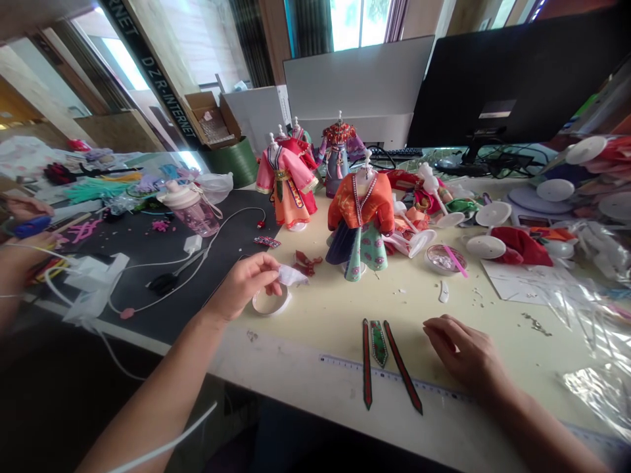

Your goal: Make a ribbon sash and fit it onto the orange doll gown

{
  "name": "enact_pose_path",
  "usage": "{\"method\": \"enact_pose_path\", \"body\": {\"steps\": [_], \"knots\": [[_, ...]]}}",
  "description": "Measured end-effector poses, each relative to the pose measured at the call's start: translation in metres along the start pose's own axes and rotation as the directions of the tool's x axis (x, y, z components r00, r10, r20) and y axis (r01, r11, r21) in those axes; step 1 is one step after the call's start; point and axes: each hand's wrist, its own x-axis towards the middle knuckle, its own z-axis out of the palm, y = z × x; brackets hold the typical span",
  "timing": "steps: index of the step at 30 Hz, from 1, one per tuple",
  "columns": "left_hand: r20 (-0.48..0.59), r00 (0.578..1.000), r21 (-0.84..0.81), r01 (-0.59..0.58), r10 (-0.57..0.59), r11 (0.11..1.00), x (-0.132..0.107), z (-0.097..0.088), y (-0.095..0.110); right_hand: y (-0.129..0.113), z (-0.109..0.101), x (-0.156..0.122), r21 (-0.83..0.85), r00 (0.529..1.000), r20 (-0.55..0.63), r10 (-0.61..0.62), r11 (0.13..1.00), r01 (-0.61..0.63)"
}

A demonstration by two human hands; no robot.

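Observation:
My left hand (246, 282) pinches a small white scrap (290, 276) just above a round white dish (270, 302) on the cream table (335, 315). My right hand (461, 351) rests on the table with fingers curled loosely downward and nothing in them. To its left lie three narrow embroidered fabric strips (382, 358), red, green and red, beside a ruler strip (345, 366) along the table edge. A small doll mannequin in an orange jacket and green skirt (362, 223) stands just beyond my hands.
More dressed mannequins (288, 180) stand behind, with white round stands (486, 246), a dish of bits (441, 257) and plastic wrappers (591, 309) at right. A black mat holds scissors (170, 279), cables and a pink bottle (192, 207). Another person's hands (22, 223) work at far left. Monitors (513, 79) stand behind.

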Motion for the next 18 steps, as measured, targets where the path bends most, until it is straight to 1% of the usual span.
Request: {"method": "enact_pose_path", "body": {"steps": [2, 4, 7, 9, 12, 15, 18], "knots": [[-0.007, 1.0, -0.113, -0.005, 0.004, 0.994, -0.001, -0.003, 0.002, 0.0, 0.0, 0.0, -0.006, 1.0, -0.007, -0.001, 1.0, 0.001], [-0.037, 0.999, -0.193, -0.017, 0.01, 0.981, -0.001, -0.006, 0.006, 0.0, -0.001, 0.001, -0.01, 1.0, -0.013, -0.002, 1.0, 0.002], [-0.057, 0.998, -0.276, -0.041, 0.027, 0.96, -0.003, -0.006, 0.013, 0.0, -0.002, 0.002, -0.005, 1.0, -0.011, 0.0, 1.0, 0.0], [-0.033, 0.999, -0.307, -0.04, 0.031, 0.951, -0.004, -0.002, 0.017, -0.001, -0.002, 0.002, -0.004, 1.0, -0.012, 0.001, 1.0, -0.001], [-0.011, 0.999, -0.28, -0.038, 0.037, 0.959, -0.007, 0.006, 0.021, -0.001, -0.001, 0.002, -0.013, 1.0, -0.009, 0.003, 1.0, -0.003], [-0.024, 0.998, -0.198, -0.057, 0.054, 0.979, -0.007, 0.013, 0.021, 0.001, 0.0, 0.001, -0.014, 1.0, -0.003, 0.015, 1.0, -0.015], [-0.008, 0.997, -0.102, -0.072, 0.071, 0.992, -0.005, 0.02, 0.02, 0.0, -0.002, 0.003, 0.028, 0.999, 0.021, 0.041, 0.999, -0.041]]}}
